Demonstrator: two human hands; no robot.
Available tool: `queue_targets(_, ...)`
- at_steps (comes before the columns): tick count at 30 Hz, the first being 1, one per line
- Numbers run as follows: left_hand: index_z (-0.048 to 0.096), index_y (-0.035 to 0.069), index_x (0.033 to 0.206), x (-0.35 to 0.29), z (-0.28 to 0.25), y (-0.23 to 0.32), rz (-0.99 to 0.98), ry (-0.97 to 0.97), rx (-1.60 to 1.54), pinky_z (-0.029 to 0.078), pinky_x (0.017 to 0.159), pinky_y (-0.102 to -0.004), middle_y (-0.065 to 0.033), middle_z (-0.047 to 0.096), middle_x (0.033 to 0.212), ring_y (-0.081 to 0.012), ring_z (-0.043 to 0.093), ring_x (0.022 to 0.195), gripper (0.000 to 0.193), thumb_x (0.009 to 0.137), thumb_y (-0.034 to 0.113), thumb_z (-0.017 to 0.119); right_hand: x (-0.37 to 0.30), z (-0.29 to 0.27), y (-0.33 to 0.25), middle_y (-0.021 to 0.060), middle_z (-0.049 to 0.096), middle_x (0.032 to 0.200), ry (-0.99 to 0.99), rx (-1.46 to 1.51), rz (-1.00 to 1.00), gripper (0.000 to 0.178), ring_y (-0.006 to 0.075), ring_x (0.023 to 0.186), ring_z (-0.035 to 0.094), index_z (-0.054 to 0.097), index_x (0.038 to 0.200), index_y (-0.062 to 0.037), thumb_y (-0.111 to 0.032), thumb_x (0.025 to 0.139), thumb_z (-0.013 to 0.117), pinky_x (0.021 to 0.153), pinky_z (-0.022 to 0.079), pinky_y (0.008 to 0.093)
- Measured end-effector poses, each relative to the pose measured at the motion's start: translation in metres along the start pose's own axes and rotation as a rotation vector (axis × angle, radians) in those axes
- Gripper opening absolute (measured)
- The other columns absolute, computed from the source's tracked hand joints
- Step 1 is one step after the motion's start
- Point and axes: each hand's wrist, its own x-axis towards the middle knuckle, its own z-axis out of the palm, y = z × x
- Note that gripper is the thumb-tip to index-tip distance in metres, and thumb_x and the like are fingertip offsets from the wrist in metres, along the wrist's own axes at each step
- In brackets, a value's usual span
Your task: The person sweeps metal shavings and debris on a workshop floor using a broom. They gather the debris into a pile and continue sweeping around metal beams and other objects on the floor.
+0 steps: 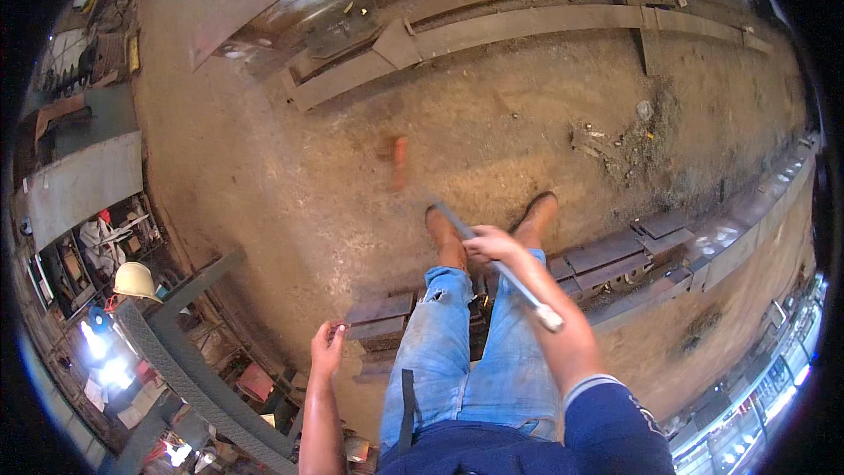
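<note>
The right hand (492,245) is closed around a grey rod (519,284), gripping it partway along, over the gap between the person's lower legs. The rod slants from the far left to the near right, its pale near end passing across the right forearm. Just beyond its far end, above or on the brown floor (290,202), shows a blurred orange piece (400,163); whether it is joined to the rod I cannot tell. The left hand (327,347) is raised to the left of the knees, well apart from the rod, its fingers partly curled; a small dark spot shows by the fingertips, and I cannot tell whether it is gripping anything. The legs are in worn blue jeans (431,334) torn at the left knee, with two brown boots (538,208) on the floor. Flat metal plates (607,261) lie to the right of the legs. On the far side a long steel beam (527,31) runs across the floor, with loose debris (607,145) on its near side, to the right. At the left sits a cream hard hat (134,281), near a grey metal panel (83,189).
</note>
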Motion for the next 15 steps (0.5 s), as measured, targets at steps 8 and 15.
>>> queue_targets(8,0.067,0.000,0.112,-0.036,0.088,0.025,-0.119,-0.044,0.135,0.053,0.086,-0.0332,-0.0106,0.073,0.098,-0.0175,0.068,0.094,0.028,0.095,0.023,0.066,-0.267,-0.251,-0.001,0.0012,0.061,0.074,0.792,0.105,0.004,0.040,0.0079,0.046,0.045,0.058,0.128,-0.0080,-0.018,0.090,0.067,0.039,0.037,0.0256)
queue_targets(15,0.069,0.002,0.111,-0.060,0.184,0.034,-0.083,-0.322,0.060,0.053,0.085,-0.0343,-0.0122,0.073,0.096,-0.0193,0.069,0.091,0.028,0.094,0.024,0.067,-0.350,-0.407,0.052,0.0058,0.060,0.073,1.139,-0.478,-0.040,0.042,0.0127,0.048,0.051,0.054,0.132,-0.0014,-0.012,0.091,0.060,0.042,0.044,0.0302)
